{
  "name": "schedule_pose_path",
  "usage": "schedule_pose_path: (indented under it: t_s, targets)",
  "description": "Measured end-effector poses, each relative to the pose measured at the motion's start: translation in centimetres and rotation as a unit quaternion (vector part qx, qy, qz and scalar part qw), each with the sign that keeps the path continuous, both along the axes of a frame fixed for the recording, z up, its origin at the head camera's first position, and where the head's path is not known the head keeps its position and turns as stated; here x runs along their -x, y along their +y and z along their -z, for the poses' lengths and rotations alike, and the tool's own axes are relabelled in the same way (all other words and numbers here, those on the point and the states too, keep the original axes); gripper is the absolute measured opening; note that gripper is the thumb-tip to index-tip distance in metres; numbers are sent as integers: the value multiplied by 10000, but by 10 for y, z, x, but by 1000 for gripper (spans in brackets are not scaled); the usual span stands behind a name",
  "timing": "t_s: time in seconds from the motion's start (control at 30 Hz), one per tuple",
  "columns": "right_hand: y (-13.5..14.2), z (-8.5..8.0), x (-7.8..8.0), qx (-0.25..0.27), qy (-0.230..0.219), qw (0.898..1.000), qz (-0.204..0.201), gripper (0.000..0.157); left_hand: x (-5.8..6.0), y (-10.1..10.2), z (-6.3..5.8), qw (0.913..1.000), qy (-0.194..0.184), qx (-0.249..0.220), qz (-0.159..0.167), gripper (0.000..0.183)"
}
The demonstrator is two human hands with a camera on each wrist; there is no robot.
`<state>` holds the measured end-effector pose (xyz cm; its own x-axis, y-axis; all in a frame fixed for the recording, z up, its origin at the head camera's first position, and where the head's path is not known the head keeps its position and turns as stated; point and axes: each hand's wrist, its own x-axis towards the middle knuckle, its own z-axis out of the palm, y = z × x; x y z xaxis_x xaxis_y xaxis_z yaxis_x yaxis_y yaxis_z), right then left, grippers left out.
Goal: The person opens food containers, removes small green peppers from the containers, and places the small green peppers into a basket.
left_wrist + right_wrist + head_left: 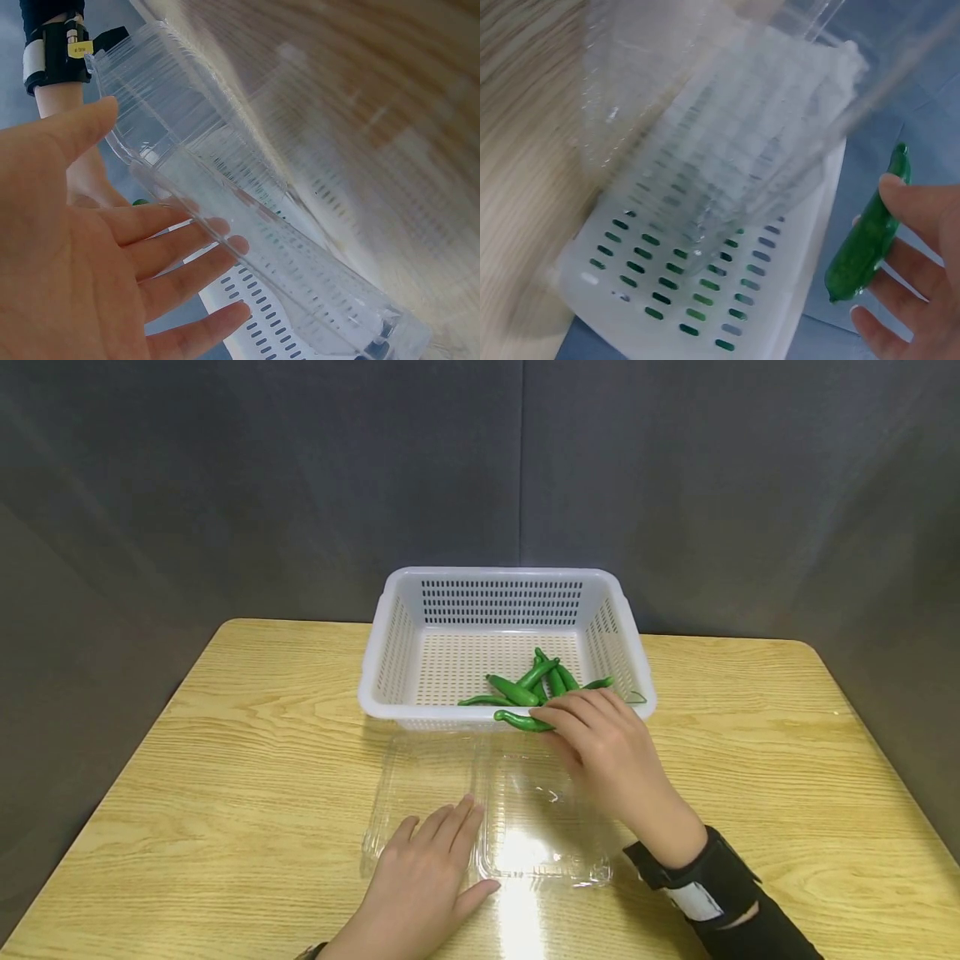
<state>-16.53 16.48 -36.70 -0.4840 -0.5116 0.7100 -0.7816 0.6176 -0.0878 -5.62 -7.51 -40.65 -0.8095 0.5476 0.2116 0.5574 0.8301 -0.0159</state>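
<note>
My right hand (607, 747) pinches a green chili pepper (516, 721) between thumb and fingers, just in front of the basket's near rim. In the right wrist view the pepper (864, 244) hangs at a slant from the fingertips. Lying unfolded on the table is a clear plastic clamshell box (525, 835), its two halves side by side. My left hand (423, 877) rests on the left half near the fold, fingers straight. In the left wrist view, the fingertips of this hand (90, 247) overlap the clear box wall (300, 262).
Behind the clamshell stands a white perforated basket (487, 574), with several green peppers (513, 691) heaped toward its right front. The wooden table (247, 760) extends to both sides. A dark grey curtain (300, 485) rises behind it.
</note>
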Motion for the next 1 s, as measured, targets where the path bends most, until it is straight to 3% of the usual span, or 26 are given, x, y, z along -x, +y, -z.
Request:
schedule_pose_path:
  t_s: [0.37, 1.0]
  targets:
    - [7, 6, 8, 34, -148, 9984, 547, 27, 0, 0, 0, 10000, 16, 1, -12, 73]
    - [20, 11, 20, 287, -338, 9937, 1026, 31, 0, 0, 0, 10000, 61, 1, 43, 72]
